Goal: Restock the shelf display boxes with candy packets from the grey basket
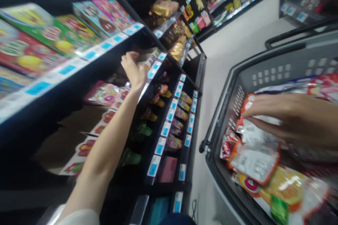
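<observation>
My left hand (134, 70) reaches into a dark shelf beside an open display box (152, 58), its fingers loosely bent and apart, with nothing visible in them. A pink-and-white snack packet (104, 93) lies on the same shelf, near my left forearm. Over at the right, my right hand (282, 114), blurred, is inside a grey shopping basket (227, 84). Its fingers are stretched out just over an orange-and-white packet (256, 130); whether they touch it I cannot tell. Below lie another white-backed packet (257, 161) and a yellow-orange bag (286, 186).
Boxed sweets (50, 31) line the upper left shelf. Cone-shaped packs (181, 114) hang lower down, beside price tags (166, 129). Gold-wrapped packets (177, 47) sit further along. The basket's black handle (295, 35) rises at its far side, above the pale floor (224, 47).
</observation>
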The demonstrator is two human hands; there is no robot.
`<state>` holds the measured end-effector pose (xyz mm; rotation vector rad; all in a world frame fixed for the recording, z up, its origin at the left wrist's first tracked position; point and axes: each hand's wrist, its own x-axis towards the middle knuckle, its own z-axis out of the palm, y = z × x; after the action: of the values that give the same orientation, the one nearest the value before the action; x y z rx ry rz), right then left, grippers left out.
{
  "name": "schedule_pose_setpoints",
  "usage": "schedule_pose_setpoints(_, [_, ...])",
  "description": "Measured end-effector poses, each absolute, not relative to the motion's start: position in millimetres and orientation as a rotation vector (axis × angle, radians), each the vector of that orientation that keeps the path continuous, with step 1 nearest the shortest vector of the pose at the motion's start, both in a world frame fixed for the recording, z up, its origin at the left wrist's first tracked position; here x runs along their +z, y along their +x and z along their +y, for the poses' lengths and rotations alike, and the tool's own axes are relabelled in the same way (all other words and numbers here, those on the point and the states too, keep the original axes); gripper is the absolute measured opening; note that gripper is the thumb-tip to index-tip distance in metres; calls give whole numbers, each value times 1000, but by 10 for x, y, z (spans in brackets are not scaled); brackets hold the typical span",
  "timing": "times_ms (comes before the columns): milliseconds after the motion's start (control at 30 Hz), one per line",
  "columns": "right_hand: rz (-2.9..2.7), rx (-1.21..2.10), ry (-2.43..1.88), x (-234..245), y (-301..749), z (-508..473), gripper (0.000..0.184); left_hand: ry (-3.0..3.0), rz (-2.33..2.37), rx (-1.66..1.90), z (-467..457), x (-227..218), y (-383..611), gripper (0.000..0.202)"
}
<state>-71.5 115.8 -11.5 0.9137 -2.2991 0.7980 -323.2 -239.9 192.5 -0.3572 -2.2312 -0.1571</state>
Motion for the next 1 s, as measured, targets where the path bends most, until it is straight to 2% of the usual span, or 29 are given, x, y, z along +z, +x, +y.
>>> schedule_pose_setpoints(133, [-2370,753,779,105,-704,1277,26,-874,-2255,-574,-1501,1185,-2859,28])
schedule_pose_setpoints(267, [-2384,908,434,148,-799,1476,23,-1560,-2438,-899,-593,495,-2367,31])
schedule_pose_setpoints(400, [-2338,1151,127,12,-991,1798,44,-1997,-2518,-974,-253,130,-2205,36])
schedule_pose_setpoints(467, [-2396,1133,-31,-106,-1070,1966,45,-1968,-2539,-1063,-289,22,-2219,36])
schedule_pose_setpoints(600, [-2892,759,-126,-363,-1121,2141,23,-1868,-2528,-1411,-414,-70,-2238,39])
schedule_pose_setpoints(767, [-3155,368,117,-678,-1135,2066,38,-1820,-2465,-1679,-410,-70,-2225,36])
schedule_pose_setpoints(867, [-3053,337,109,-758,-1144,1995,45,-1748,-2404,-1732,-406,-82,-2235,34])
schedule_pose_setpoints(1000, [-2843,398,66,-651,-1108,1880,50,-1655,-2370,-1550,-397,-146,-2266,32])
